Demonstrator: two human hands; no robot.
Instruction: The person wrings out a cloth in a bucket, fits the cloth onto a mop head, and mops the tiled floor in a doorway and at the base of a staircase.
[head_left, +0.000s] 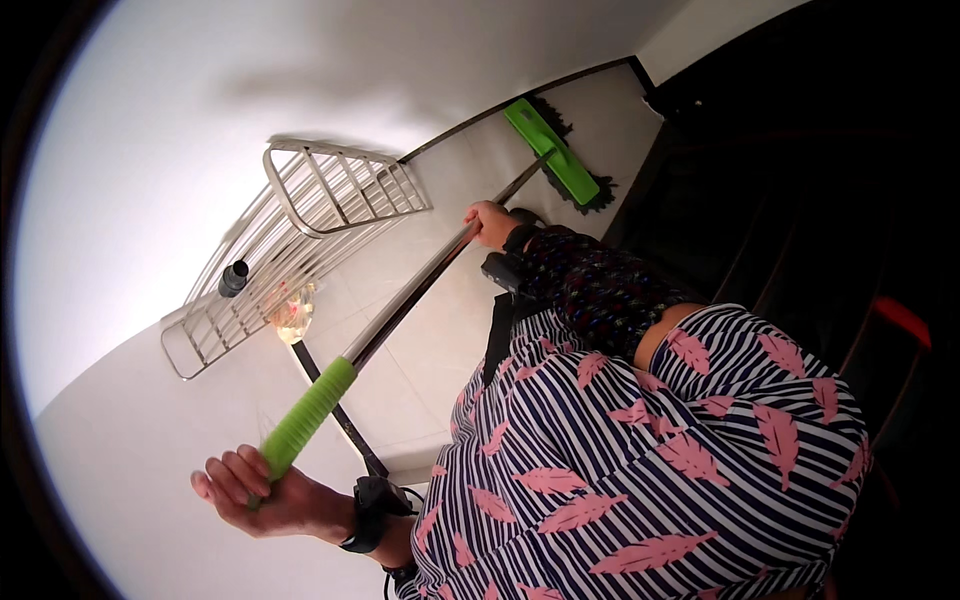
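Note:
My left hand (247, 487) is closed around the upper end of the green ribbed grip (311, 416) of a flat mop, at the lower left. Farther down, my right hand (491, 225) holds the mop's shiny metal pole (412, 289). The green mop head (555, 150), with a dark fringed pad (600, 196) under it, lies on pale floor tiles (480, 161) beside the wall's dark skirting. A dark patterned sleeve (600, 289) covers my right forearm, and a black device (379, 502) is strapped at my left wrist.
A metal wall rack (322, 191) juts out left of the pole, with a dark cylindrical object (234, 278) on it. Beneath the rack is a translucent plastic bag (294, 311). A dark strip (360, 442) edges the floor near my left wrist. Deep shadow fills the right side.

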